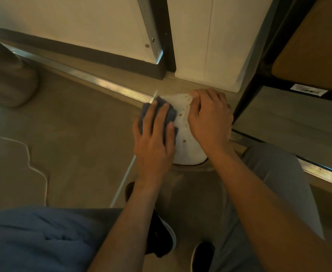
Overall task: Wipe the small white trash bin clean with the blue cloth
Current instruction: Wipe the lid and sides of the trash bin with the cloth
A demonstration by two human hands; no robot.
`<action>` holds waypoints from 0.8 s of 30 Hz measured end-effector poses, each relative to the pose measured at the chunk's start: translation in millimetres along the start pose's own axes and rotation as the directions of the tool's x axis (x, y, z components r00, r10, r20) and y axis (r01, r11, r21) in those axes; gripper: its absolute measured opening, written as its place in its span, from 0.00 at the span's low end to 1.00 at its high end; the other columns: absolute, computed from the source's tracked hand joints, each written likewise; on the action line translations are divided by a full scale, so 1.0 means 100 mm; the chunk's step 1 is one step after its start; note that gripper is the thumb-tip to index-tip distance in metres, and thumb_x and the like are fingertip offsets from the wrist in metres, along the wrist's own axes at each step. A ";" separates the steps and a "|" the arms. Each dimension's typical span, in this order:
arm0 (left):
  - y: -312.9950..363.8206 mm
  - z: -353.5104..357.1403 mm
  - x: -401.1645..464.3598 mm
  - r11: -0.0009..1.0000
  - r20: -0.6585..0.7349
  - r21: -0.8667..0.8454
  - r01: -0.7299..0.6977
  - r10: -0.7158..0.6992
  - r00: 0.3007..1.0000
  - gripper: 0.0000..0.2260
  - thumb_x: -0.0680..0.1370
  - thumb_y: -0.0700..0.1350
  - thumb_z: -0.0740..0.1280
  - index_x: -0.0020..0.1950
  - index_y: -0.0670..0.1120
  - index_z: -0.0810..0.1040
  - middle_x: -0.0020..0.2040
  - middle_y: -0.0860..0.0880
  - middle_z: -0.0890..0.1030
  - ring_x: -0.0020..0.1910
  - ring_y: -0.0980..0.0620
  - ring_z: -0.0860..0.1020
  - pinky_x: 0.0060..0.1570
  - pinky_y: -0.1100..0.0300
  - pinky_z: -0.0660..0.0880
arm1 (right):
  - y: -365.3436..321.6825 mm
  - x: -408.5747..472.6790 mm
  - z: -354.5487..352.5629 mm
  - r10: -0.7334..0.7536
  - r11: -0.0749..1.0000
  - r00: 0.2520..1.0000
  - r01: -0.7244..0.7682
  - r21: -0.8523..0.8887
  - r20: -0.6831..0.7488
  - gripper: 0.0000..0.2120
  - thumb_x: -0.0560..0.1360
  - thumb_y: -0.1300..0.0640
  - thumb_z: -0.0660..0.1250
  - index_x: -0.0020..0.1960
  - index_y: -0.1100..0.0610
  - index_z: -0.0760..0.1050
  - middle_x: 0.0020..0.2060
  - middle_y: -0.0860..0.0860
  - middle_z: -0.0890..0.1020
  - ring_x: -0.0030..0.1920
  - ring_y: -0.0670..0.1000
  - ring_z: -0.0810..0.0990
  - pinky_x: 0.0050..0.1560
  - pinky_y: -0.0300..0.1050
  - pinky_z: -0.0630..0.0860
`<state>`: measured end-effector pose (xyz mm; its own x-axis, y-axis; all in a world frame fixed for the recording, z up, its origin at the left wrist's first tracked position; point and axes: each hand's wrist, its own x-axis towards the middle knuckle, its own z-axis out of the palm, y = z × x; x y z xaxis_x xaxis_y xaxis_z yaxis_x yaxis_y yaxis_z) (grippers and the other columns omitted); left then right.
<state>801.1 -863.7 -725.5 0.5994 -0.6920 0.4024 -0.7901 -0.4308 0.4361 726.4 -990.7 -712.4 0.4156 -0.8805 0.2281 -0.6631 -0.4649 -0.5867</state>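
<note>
The left hand (153,138) is laid flat, fingers straight and slightly spread, pressing the cloth (169,112) against the left side of the bin (182,134). The right hand (210,118) is set on the bin's right side, fingers curled over its far edge. The bin is seen on the floor (73,134) between the hands, near a white door (204,46); brown spots are scattered over its white surface.

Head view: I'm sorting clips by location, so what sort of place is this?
Probably an indoor doorway in a home or office: a metal threshold strip crosses the floor, a door stands behind the white bin, and a dark shelf frame stands beside it.
</note>
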 end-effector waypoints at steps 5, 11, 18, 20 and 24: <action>-0.10 -0.14 0.38 0.978 0.163 -0.114 0.177 -0.157 0.974 0.19 0.85 0.55 0.55 0.74 0.52 0.71 0.71 0.50 0.75 0.67 0.52 0.74 0.64 0.54 0.73 | 0.02 0.01 0.00 -0.009 1.000 1.000 0.009 0.019 0.006 0.20 0.82 0.50 0.51 0.62 0.53 0.79 0.57 0.52 0.82 0.60 0.53 0.77 0.60 0.52 0.74; 0.01 0.02 0.93 0.995 0.256 0.086 0.056 -0.076 0.964 0.17 0.85 0.56 0.54 0.65 0.54 0.79 0.60 0.51 0.81 0.59 0.46 0.78 0.50 0.58 0.67 | 0.01 0.00 0.01 -0.004 1.000 1.000 0.005 0.031 -0.029 0.18 0.83 0.51 0.53 0.59 0.53 0.80 0.54 0.50 0.83 0.58 0.52 0.78 0.56 0.55 0.76; -0.22 -0.12 0.79 0.988 0.309 -0.101 0.118 -0.082 0.947 0.18 0.85 0.58 0.53 0.68 0.56 0.76 0.66 0.54 0.77 0.62 0.52 0.76 0.58 0.55 0.73 | 0.04 0.01 0.04 -0.017 1.000 0.999 0.018 0.023 -0.031 0.19 0.83 0.50 0.51 0.60 0.53 0.80 0.55 0.50 0.83 0.58 0.52 0.77 0.57 0.52 0.75; -0.17 -0.06 0.99 0.989 0.366 -0.036 0.144 -0.121 0.923 0.18 0.85 0.59 0.53 0.65 0.56 0.78 0.61 0.52 0.80 0.58 0.49 0.78 0.51 0.56 0.70 | 0.03 0.00 0.03 -0.010 1.000 0.999 0.011 0.026 -0.033 0.19 0.83 0.50 0.51 0.60 0.53 0.80 0.55 0.50 0.83 0.58 0.52 0.77 0.58 0.52 0.75; -0.10 -0.08 0.77 0.993 0.277 -0.049 -0.111 0.120 0.953 0.16 0.84 0.56 0.57 0.67 0.55 0.78 0.66 0.55 0.78 0.66 0.49 0.74 0.57 0.58 0.69 | 0.00 0.01 0.01 -0.013 1.000 0.999 0.014 0.023 -0.038 0.19 0.83 0.50 0.52 0.59 0.53 0.80 0.54 0.51 0.83 0.57 0.52 0.78 0.57 0.52 0.76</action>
<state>855.9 -908.2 -692.4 0.4411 -0.8717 0.2134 -0.8445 -0.3227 0.4274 726.9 -991.3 -713.3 0.3999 -0.8773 0.2654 -0.6431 -0.4749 -0.6008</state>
